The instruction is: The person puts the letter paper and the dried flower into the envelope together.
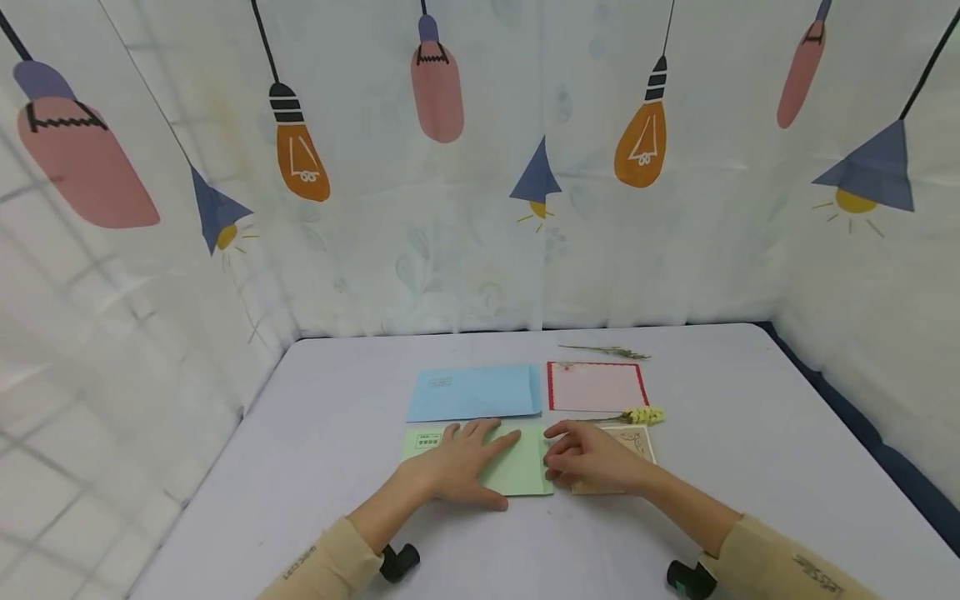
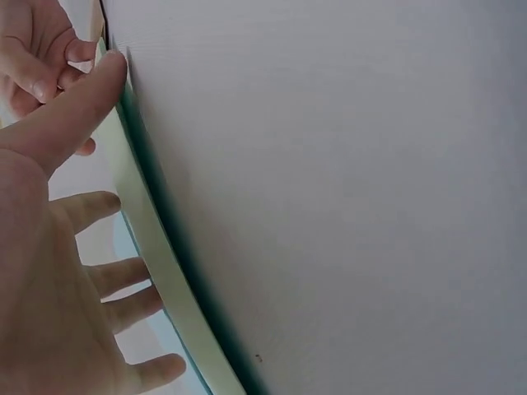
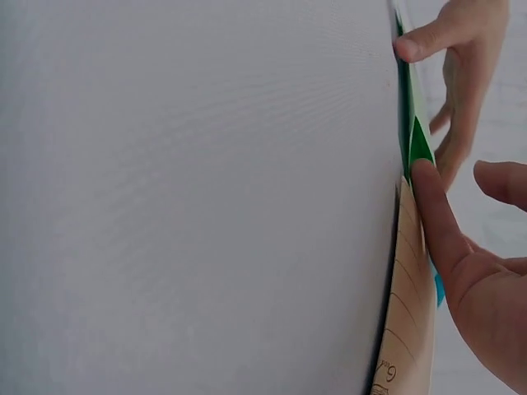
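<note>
A pale green envelope (image 1: pixel 525 471) lies on the table, darker green showing inside its raised right-end flap (image 3: pixel 421 141). My left hand (image 1: pixel 467 467) rests across it, fingers spread and thumb at the near edge. At the right end is my right hand (image 1: pixel 596 460), fingers bent, with the thumb (image 3: pixel 440 218) touching the flap and another fingertip held apart from it. Partly covered by the right hand and wrist, a tan printed card (image 1: pixel 633 440) lies just right of the envelope. A yellow dried flower sprig (image 1: pixel 643 416) lies along the card's far edge.
Behind the green envelope lies a light blue envelope (image 1: pixel 472 393). Right of that is a pink card (image 1: pixel 597 387) with a red border. A thin dried sprig (image 1: pixel 611 351) lies farther back. The white table (image 1: pixel 337 400) ends at a lamp-patterned curtain (image 1: pixel 480 250).
</note>
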{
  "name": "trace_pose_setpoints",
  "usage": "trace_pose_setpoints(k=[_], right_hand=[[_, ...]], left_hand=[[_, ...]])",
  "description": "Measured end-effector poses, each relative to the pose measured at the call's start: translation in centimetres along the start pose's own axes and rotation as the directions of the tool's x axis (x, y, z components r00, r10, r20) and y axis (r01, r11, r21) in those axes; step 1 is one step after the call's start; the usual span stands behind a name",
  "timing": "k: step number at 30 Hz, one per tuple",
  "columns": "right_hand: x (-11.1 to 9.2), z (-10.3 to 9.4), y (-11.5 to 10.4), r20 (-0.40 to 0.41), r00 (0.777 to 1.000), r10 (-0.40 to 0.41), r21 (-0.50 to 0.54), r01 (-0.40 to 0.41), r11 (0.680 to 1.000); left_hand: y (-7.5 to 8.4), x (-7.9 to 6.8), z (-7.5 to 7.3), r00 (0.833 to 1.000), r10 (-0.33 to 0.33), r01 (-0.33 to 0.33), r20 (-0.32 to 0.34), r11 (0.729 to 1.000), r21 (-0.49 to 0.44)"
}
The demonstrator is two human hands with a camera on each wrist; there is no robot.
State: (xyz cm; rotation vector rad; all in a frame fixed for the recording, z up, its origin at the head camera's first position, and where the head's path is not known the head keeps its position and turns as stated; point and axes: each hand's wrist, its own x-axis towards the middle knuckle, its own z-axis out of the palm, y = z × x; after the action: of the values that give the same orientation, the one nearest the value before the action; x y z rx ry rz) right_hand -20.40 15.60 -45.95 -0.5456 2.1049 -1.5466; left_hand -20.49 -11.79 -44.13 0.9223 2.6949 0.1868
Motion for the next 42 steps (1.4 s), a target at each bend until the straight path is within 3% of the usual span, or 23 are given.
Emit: trace_pose_setpoints(k=[16,23,42], right_hand=[[1.2,0.7,0.3,0.031,0.999,0.036,0.119,-0.039,0.992],[1.7,0.9,0.6,0.042,0.997,0.072,0.213,-0.079,0.974],[1.9,1.3,1.0,0.014,0.998,0.054,0.167,-0.056,0.984]], left_hand=[[0.0,0.2,0.0,1.0,0.014,-0.013,-0.02,1.0,0.018],[0.0,0.1,0.0,1.0,0.014,-0.014,-0.027,1.0,0.016],[-0.1,0.0,-0.2,0.999,0.02,-0.02,-0.026,1.0,-0.02]])
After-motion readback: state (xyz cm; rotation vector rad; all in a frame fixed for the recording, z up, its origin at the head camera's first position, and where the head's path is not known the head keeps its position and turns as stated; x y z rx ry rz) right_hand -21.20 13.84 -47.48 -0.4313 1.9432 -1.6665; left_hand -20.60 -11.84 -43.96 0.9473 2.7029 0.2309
